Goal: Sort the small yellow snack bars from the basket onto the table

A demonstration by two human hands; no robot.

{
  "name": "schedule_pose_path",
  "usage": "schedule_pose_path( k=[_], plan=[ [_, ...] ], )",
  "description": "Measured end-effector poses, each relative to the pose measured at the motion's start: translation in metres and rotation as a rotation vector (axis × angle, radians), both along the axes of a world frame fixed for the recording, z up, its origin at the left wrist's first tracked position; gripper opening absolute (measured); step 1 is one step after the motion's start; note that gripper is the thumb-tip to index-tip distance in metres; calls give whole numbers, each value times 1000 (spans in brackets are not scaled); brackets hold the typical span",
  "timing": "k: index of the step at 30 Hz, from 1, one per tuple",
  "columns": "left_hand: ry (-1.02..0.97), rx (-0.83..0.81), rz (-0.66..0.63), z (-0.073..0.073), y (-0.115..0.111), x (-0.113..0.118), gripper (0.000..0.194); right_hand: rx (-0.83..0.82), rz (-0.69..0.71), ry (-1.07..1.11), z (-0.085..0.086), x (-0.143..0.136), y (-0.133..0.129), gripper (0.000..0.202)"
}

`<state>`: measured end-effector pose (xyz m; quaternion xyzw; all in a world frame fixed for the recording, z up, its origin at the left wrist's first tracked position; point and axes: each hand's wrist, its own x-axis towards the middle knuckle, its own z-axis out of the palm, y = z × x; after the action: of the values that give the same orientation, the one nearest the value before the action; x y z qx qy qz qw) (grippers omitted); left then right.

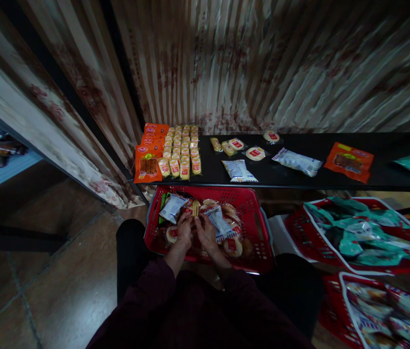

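Observation:
My left hand [184, 231] and my right hand [206, 232] are together inside a red basket [259, 232] in front of my knees. Their fingers are bent in around the lower end of a small yellow wrapped cake [195, 207], close to each other. Left of them lies a white and blue snack packet [173, 207]; a second white and blue packet [221, 224] is beside my right hand. Round wrapped cakes, such as one with a red label [232, 247], lie around my hands. Part of the basket's contents is hidden under my hands.
Above the basket runs a black shelf [208, 169] bearing rows of small yellow wrapped cakes [181, 150], orange packets [148, 162] and scattered loose packets. To the right stand a red basket with green packets [368, 237] and another with white-blue packets [397, 310]. A curtain [227, 63] hangs behind.

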<state>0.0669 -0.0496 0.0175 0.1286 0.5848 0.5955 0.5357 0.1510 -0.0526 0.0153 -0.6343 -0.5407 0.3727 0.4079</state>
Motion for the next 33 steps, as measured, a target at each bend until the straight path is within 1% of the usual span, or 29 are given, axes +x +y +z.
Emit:
schedule_pose_path(
  k=[3,6,9,15,19,23,27,31,33],
  plan=[
    [6,20,-10,-1,-2,1,20,-25,-13,10,1,0,0,44],
    [24,42,-14,-5,-4,2,23,-36,-24,10,0,0,1,47],
    [44,54,-26,-6,-5,3,25,-26,-43,23,-6,1,3,45],
    [203,35,-25,-4,-2,7,28,-20,-44,126,-20,3,4,35],
    [203,-13,-37,-6,-1,8,25,-15,-42,157,-26,5,2,36],
    [224,-13,-68,-5,-1,7,27,-32,-51,170,-31,7,3,37],
    [315,23,-102,0,4,6,29,-39,-48,195,-31,8,6,36],
    [392,119,-134,6,9,7,32,-42,-35,219,-26,6,12,37],
    [452,135,-145,7,10,6,32,-33,-32,238,-24,4,15,39]
  ],
)
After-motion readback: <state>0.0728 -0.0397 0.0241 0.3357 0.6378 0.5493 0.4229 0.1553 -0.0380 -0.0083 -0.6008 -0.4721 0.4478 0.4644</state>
